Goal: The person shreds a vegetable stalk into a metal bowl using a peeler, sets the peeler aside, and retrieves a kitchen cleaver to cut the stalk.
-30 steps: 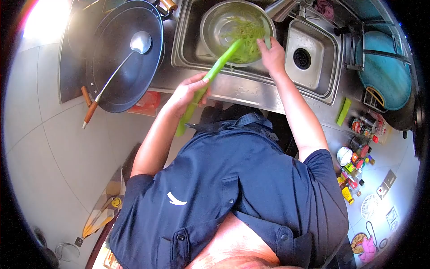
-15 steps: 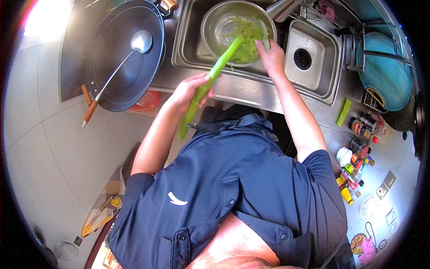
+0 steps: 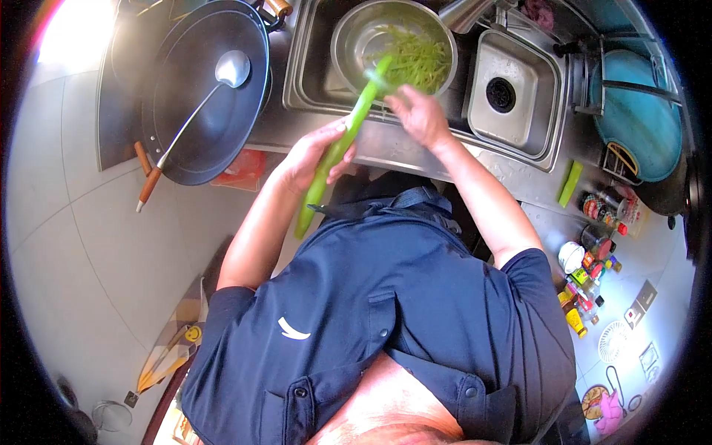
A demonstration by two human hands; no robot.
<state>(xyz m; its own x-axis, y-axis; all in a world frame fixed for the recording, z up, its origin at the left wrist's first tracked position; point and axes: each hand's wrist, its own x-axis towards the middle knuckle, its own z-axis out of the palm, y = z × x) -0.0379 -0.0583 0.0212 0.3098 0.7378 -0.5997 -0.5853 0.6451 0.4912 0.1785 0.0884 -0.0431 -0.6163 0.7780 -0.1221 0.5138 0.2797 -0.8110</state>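
Note:
My left hand (image 3: 317, 154) is closed around a long, peeled green stalk (image 3: 359, 115), which looks like celtuce. The stalk slants up from my waist, its far tip over a round steel bowl (image 3: 345, 67). My right hand (image 3: 424, 117) is beside the stalk's upper part, fingers closed on a pale peeler (image 3: 376, 79). Motion smears the peeler, and its head is against the stalk near the tip. A heap of thin green shreds (image 3: 423, 63) lies in the bowl's right side.
The bowl stands in the larger sink basin (image 3: 302, 93); a smaller basin (image 3: 486, 122) adjoins it. A wok (image 3: 200, 141) with a ladle (image 3: 233, 69) is at left. On the right counter are a green stalk piece (image 3: 569, 184), several seasoning bottles (image 3: 575, 320) and a blue basin (image 3: 630, 119).
My right hand has moved left and slightly down, bringing the peeler from over the shreds onto the stalk. The stalk has shifted down a little in my left hand's grip.

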